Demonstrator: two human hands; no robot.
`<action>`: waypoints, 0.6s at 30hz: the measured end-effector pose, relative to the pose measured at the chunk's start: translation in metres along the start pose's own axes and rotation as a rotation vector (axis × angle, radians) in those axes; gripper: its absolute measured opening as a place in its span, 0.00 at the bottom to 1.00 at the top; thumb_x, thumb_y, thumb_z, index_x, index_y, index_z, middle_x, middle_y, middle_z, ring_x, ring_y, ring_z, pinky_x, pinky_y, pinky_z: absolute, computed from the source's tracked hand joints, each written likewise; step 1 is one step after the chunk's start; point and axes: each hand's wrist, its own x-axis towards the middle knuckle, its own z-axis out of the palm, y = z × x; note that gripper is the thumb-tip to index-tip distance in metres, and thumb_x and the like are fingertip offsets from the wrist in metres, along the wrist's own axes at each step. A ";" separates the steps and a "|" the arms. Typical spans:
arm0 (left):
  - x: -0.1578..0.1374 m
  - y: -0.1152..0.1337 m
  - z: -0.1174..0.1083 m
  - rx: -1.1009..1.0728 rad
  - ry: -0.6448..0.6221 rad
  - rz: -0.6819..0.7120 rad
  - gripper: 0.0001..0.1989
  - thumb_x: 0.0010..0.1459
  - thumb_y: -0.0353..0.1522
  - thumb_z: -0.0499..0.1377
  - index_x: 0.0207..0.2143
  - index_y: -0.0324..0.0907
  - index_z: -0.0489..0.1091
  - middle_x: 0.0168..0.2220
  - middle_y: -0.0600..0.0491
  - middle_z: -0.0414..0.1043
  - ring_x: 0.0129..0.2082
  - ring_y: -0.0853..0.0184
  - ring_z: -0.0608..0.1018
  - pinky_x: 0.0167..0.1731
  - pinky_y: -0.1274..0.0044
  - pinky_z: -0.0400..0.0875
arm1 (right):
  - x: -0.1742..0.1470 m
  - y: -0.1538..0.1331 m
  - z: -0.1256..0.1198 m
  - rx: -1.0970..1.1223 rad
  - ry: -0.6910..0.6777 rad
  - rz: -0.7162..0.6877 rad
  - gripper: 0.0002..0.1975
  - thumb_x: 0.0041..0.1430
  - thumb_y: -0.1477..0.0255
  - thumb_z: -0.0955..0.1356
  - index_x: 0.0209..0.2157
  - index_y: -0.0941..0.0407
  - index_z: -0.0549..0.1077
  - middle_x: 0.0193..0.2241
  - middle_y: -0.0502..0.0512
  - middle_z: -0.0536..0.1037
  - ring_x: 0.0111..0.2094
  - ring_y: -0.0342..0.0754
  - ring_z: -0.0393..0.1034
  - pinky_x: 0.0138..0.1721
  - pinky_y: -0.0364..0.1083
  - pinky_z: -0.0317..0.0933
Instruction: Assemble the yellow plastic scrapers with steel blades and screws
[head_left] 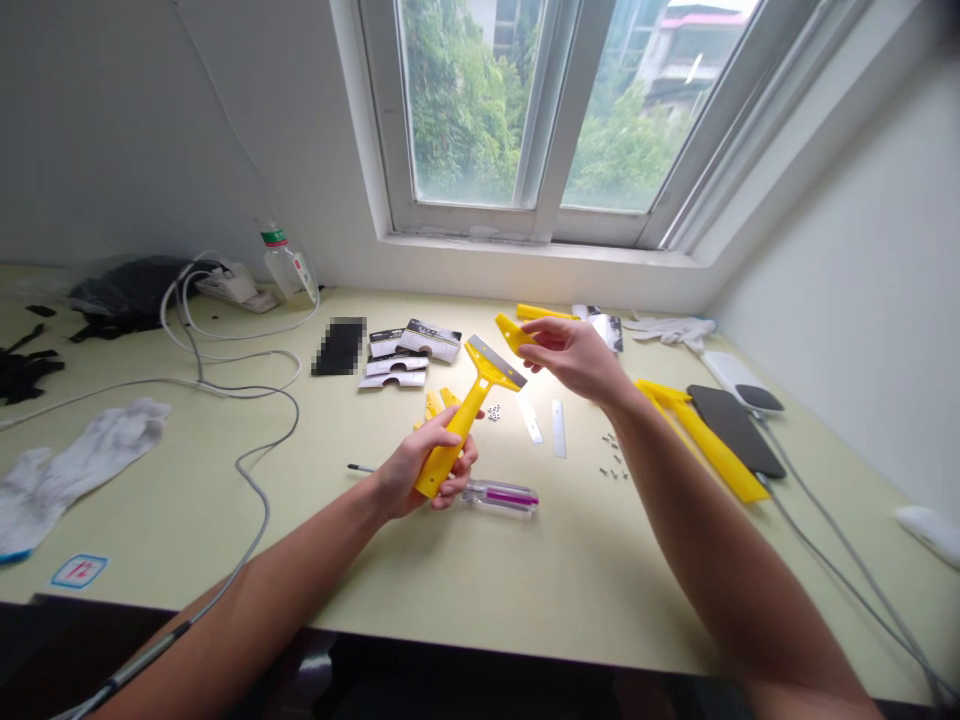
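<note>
My left hand (427,460) is wrapped round the yellow handle of a scraper (466,415), tilted up with its head away from me. A metal blade (495,358) lies across that head. Between the thumb and fingers of my right hand (566,352) is a yellow plastic blade cover (511,334), just beyond the scraper's head and apart from it. Beneath my left hand lies a screwdriver (501,496) with a clear and purple handle. Small nuts (494,411), two loose blades (559,428) and several screws (615,458) lie on the table. More yellow pieces (435,403) are partly hidden behind my left hand.
Cardboard packaging (397,368) and a blurred black item (339,347) lie at the back. Another yellow scraper handle (712,445) rests by a dark phone-like slab (735,430) on the right. Cables (262,490), a bottle (286,268) and a white glove (82,465) are on the left.
</note>
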 end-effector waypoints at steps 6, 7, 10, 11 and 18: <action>0.001 -0.002 0.001 0.016 -0.005 -0.005 0.16 0.60 0.33 0.51 0.51 0.44 0.58 0.29 0.57 0.62 0.17 0.75 0.63 0.11 0.84 0.57 | -0.005 -0.011 0.007 -0.188 0.025 -0.021 0.09 0.56 0.67 0.70 0.36 0.56 0.80 0.37 0.54 0.82 0.37 0.47 0.76 0.40 0.46 0.68; 0.001 -0.002 0.001 0.016 -0.004 -0.005 0.16 0.60 0.33 0.51 0.51 0.44 0.58 0.29 0.57 0.62 0.17 0.75 0.63 0.11 0.84 0.57 | -0.006 -0.013 0.008 -0.201 0.006 -0.012 0.09 0.55 0.68 0.70 0.36 0.56 0.80 0.37 0.54 0.82 0.37 0.47 0.76 0.39 0.46 0.68; 0.001 -0.002 0.001 0.019 0.000 -0.005 0.16 0.60 0.34 0.52 0.51 0.44 0.58 0.29 0.57 0.62 0.17 0.75 0.63 0.11 0.84 0.58 | -0.008 -0.016 0.008 -0.200 -0.052 0.027 0.10 0.55 0.68 0.70 0.37 0.55 0.80 0.34 0.54 0.82 0.34 0.47 0.76 0.33 0.44 0.67; 0.001 -0.002 0.001 0.021 -0.001 -0.005 0.16 0.60 0.33 0.52 0.51 0.44 0.58 0.29 0.57 0.62 0.17 0.75 0.63 0.11 0.84 0.58 | -0.008 -0.017 0.009 -0.184 -0.069 0.038 0.10 0.55 0.68 0.70 0.38 0.55 0.80 0.33 0.54 0.82 0.33 0.47 0.76 0.30 0.43 0.66; 0.000 -0.002 0.003 0.035 -0.019 0.000 0.16 0.59 0.34 0.53 0.50 0.45 0.58 0.29 0.57 0.62 0.17 0.75 0.64 0.12 0.85 0.58 | -0.008 -0.014 0.019 -0.144 -0.039 0.077 0.09 0.54 0.66 0.71 0.35 0.55 0.78 0.31 0.55 0.81 0.30 0.47 0.75 0.26 0.43 0.63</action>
